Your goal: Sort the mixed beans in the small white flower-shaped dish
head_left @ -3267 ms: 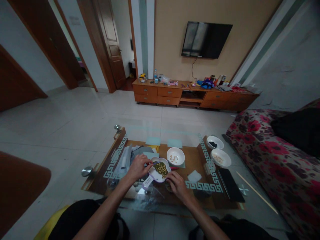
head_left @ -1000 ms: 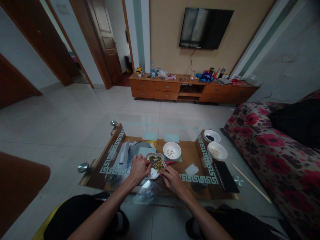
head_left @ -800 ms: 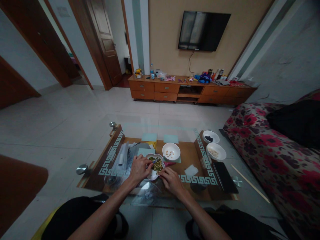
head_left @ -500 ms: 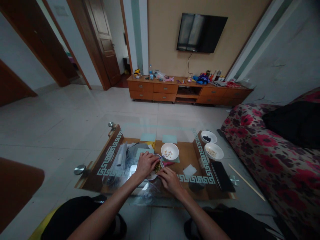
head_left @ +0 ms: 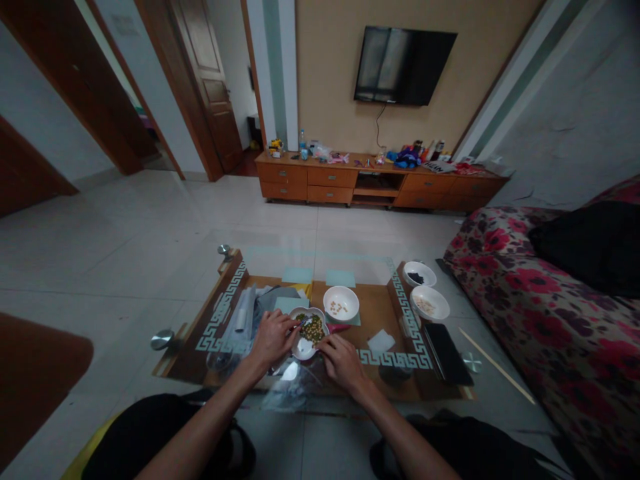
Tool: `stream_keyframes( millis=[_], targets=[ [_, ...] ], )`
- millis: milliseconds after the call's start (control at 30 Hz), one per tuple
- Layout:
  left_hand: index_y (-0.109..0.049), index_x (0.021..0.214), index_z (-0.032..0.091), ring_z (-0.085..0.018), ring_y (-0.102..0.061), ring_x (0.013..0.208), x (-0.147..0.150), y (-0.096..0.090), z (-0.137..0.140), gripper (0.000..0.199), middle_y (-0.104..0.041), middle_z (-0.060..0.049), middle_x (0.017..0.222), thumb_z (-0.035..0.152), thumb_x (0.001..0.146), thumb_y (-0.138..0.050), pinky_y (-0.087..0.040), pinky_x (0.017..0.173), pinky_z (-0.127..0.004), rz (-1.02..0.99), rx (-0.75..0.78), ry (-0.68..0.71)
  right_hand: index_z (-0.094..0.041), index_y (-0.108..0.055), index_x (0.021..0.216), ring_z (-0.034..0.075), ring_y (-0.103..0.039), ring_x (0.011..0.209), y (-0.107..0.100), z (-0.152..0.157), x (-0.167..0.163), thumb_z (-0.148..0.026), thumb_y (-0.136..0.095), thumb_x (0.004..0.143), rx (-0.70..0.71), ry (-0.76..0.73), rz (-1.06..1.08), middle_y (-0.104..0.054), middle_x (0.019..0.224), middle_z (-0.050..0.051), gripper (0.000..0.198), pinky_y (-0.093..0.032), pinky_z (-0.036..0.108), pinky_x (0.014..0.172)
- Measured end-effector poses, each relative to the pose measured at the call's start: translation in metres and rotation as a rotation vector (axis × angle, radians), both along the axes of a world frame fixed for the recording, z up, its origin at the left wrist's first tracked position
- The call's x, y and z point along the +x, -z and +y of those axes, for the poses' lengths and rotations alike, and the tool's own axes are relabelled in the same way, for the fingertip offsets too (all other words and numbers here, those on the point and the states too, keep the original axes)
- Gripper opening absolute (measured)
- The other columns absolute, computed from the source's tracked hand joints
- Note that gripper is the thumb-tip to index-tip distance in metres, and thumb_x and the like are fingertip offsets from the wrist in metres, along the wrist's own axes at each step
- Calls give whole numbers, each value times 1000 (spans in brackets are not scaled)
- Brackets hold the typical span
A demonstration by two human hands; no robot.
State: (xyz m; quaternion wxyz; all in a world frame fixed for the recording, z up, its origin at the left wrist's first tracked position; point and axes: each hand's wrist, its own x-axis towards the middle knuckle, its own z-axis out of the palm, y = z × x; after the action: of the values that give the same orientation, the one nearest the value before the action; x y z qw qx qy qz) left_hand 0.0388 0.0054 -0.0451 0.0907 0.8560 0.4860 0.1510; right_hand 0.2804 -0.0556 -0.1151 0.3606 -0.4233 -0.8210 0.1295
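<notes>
Between my hands is a white scalloped dish [head_left: 303, 349] holding green beans and paler, tan ones. My left hand [head_left: 274, 339] is at its left side, closed on a thin tool that looks like tweezers [head_left: 303, 321], with the tip over the beans. On the other side my right hand [head_left: 342, 361] pinches the dish's right rim. Just behind the dish stands a round white bowl [head_left: 342, 298] with several small tan pieces at its bottom. A pink pointed object [head_left: 340, 328] lies by the dish, close to my right fingers.
On the right of the glass table [head_left: 320, 257] are a bowl with black pieces [head_left: 419, 274] and a bowl with pale pieces [head_left: 430, 303]. A black flat case [head_left: 449, 354] lies nearer me, with white paper [head_left: 381, 341] to its left. Rolled plastic [head_left: 241, 319] is at left.
My left hand has drawn back left with the tweezers, from the round bowl's edge to over the scalloped dish. More of the beans now shows. My right hand stays at the rim.
</notes>
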Motion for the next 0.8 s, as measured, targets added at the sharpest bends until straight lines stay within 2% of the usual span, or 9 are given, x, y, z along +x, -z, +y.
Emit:
stream_keyframes(
  millis=[267, 600, 800],
  targets=[
    [-81, 106, 24, -29, -61, 98, 12, 0, -1, 28, -79, -8, 98, 30, 105, -54, -37, 86, -45, 70, -20, -3, -18, -70, 108, 28, -64, 98, 0, 1, 0, -3, -56, 93, 11, 75, -22, -69, 109, 10, 26, -53, 38, 83],
    [-82, 97, 24, -29, -60, 96, 14, -2, -2, 27, -78, -9, 95, 29, 103, -56, -35, 86, -44, 81, -17, -38, -19, -70, 112, 30, -66, 111, 9, 3, 1, -3, -55, 95, -18, 123, -7, -70, 125, 12, 28, -57, 44, 93],
    [-83, 95, 24, -29, -61, 96, 17, -3, -2, 28, -77, -10, 94, 28, 103, -57, -35, 86, -43, 93, -26, -57, -18, -72, 112, 31, -66, 112, 14, 4, 2, -4, -55, 95, -9, 124, -1, -70, 126, 13, 27, -57, 47, 95]
  ],
)
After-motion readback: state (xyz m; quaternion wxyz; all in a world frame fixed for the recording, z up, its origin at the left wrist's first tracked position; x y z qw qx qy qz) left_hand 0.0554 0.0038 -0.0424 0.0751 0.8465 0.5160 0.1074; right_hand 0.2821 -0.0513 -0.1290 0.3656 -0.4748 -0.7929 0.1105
